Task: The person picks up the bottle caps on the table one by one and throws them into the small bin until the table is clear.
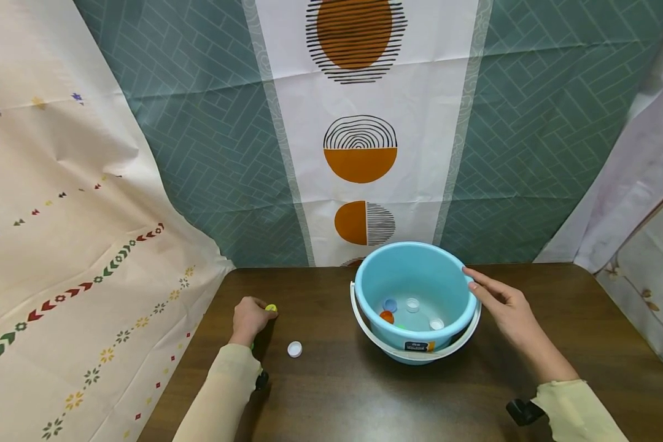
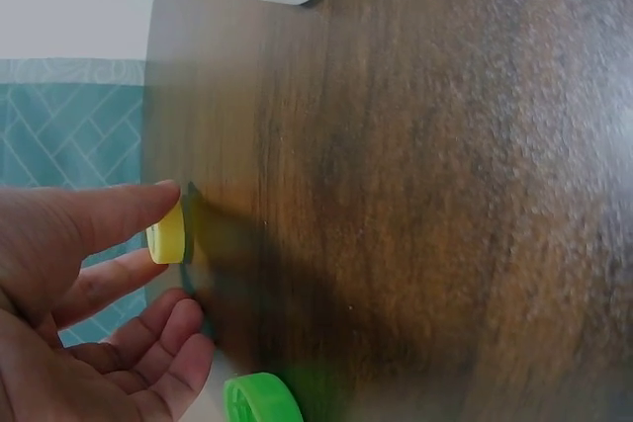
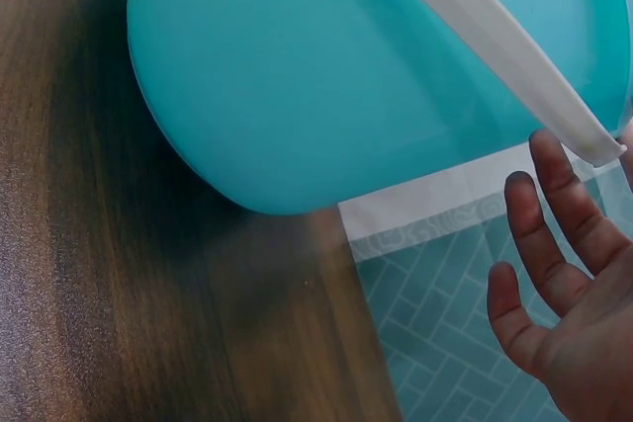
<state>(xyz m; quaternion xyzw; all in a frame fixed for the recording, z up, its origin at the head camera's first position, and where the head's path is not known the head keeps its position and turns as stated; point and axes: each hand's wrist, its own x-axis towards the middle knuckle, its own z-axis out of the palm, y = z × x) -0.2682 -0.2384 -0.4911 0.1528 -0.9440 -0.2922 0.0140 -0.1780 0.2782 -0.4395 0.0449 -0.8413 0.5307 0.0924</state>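
Observation:
My left hand (image 1: 250,319) pinches a small yellow bottle cap (image 2: 168,234) between thumb and forefinger, close over the table near its back left. The other fingers curl loosely below. A green bottle cap (image 2: 262,399) lies close by, mostly hidden by the wrist in the head view. To the right is a white bottle cap (image 1: 294,349) with ribbed sides. My right hand (image 1: 505,304) touches the right rim of a light blue bucket (image 1: 414,350) with thumb and forefinger, its other fingers loosely extended outside. Inside the bucket lie several caps, among them an orange cap (image 1: 387,317).
The bucket's white handle (image 1: 376,339) hangs down around its front. Beneath everything is a dark brown wooden table (image 1: 331,399). A patterned cloth (image 1: 359,184) hangs behind its back edge, and a cream cloth (image 1: 88,245) borders the left side.

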